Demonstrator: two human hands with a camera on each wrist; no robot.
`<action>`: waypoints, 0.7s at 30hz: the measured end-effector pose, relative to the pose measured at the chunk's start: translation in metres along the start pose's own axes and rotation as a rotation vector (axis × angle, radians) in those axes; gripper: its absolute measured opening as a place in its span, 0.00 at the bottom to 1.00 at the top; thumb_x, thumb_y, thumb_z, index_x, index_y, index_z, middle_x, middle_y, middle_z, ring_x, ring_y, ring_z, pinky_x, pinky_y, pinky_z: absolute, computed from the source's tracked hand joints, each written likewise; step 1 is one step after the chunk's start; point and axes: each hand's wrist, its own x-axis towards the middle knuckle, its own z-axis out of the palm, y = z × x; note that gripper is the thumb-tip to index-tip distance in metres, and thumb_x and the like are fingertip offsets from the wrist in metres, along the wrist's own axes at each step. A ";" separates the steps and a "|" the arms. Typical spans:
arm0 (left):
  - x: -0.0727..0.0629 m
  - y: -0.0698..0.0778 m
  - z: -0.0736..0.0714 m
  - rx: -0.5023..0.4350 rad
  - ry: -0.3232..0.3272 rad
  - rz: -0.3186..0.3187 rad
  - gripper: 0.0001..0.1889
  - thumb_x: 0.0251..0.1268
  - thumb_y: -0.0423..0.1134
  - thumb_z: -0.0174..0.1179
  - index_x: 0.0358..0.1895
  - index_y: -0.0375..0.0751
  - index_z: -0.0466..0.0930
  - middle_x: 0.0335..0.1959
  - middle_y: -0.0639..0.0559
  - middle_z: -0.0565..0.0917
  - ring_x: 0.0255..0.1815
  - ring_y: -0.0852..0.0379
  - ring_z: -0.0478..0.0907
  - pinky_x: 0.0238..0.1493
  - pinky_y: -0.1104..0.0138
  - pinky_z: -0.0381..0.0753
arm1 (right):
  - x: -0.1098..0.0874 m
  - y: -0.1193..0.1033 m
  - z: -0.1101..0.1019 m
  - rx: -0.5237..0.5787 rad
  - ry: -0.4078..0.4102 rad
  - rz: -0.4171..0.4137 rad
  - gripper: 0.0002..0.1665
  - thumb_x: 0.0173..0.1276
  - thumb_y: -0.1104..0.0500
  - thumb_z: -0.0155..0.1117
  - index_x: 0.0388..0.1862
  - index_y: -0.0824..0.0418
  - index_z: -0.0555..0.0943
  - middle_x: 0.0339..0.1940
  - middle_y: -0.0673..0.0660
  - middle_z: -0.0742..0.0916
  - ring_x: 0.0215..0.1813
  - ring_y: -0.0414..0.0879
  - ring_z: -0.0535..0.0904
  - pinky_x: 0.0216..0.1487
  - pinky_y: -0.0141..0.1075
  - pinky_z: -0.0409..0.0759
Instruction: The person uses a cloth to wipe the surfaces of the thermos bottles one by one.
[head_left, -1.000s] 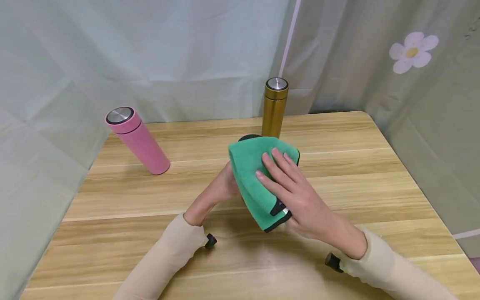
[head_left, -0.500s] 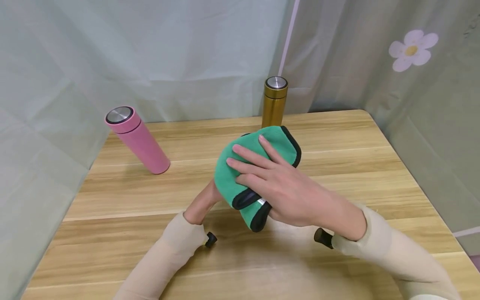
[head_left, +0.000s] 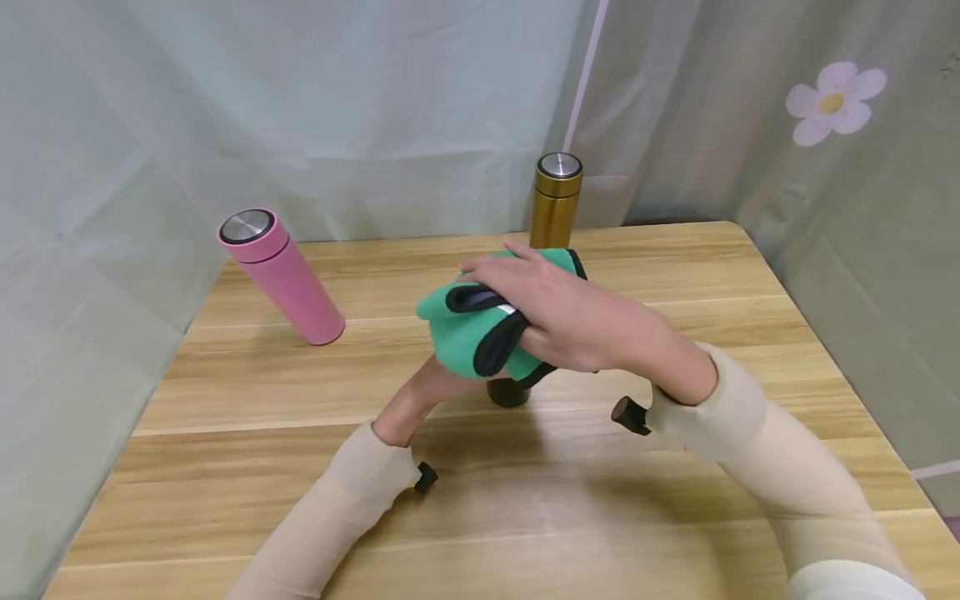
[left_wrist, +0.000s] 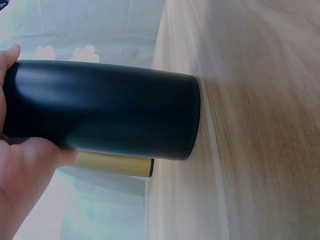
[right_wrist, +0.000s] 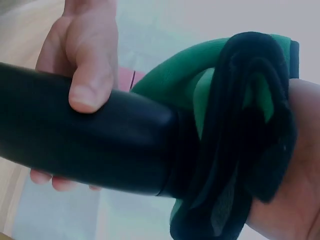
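Observation:
A dark, nearly black vacuum flask stands roughly upright over the table; whether its base touches the wood I cannot tell. My left hand grips its side, thumb on one face and fingertips showing beyond the other in the right wrist view. A green cloth with black edging is bunched over the flask's top, hiding the lid. From above, my right hand holds the cloth against that top end, fingers bent over it. The head view shows only the flask's lower end below the cloth.
A pink flask with a steel-topped lid stands at the table's left. Behind my hands, near the back edge, is a gold flask, its lower part hidden. Pale curtains hang behind the wooden table.
My right hand has moved from lying spread on the cloth's near face up over the flask's top, folding the cloth with it. The flask's base now shows below. The pink and gold flasks stay put.

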 end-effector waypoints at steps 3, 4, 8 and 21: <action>0.009 0.017 0.007 -0.023 0.002 -0.143 0.30 0.68 0.35 0.68 0.69 0.33 0.68 0.62 0.48 0.76 0.59 0.59 0.73 0.62 0.66 0.75 | 0.002 0.006 -0.003 0.049 0.042 0.042 0.25 0.67 0.75 0.50 0.63 0.67 0.74 0.56 0.56 0.83 0.56 0.48 0.77 0.64 0.43 0.71; 0.012 0.020 0.008 -0.038 0.008 -0.168 0.27 0.67 0.31 0.67 0.67 0.34 0.69 0.59 0.48 0.77 0.57 0.58 0.74 0.62 0.65 0.76 | 0.002 0.008 -0.004 0.063 0.053 0.064 0.23 0.71 0.73 0.51 0.64 0.67 0.75 0.55 0.55 0.83 0.53 0.47 0.78 0.60 0.42 0.74; 0.019 0.024 0.011 -0.093 0.009 -0.172 0.32 0.65 0.27 0.67 0.70 0.43 0.66 0.61 0.48 0.77 0.61 0.51 0.75 0.67 0.58 0.73 | 0.000 0.017 -0.007 0.140 0.090 0.155 0.17 0.81 0.64 0.52 0.64 0.65 0.75 0.48 0.56 0.85 0.46 0.47 0.80 0.50 0.42 0.79; 0.025 0.023 0.012 -0.042 0.033 -0.133 0.44 0.63 0.31 0.72 0.76 0.53 0.55 0.65 0.49 0.73 0.63 0.49 0.74 0.69 0.50 0.70 | -0.026 0.030 0.002 0.609 0.501 0.468 0.22 0.84 0.59 0.49 0.70 0.64 0.76 0.66 0.57 0.80 0.62 0.48 0.76 0.65 0.42 0.73</action>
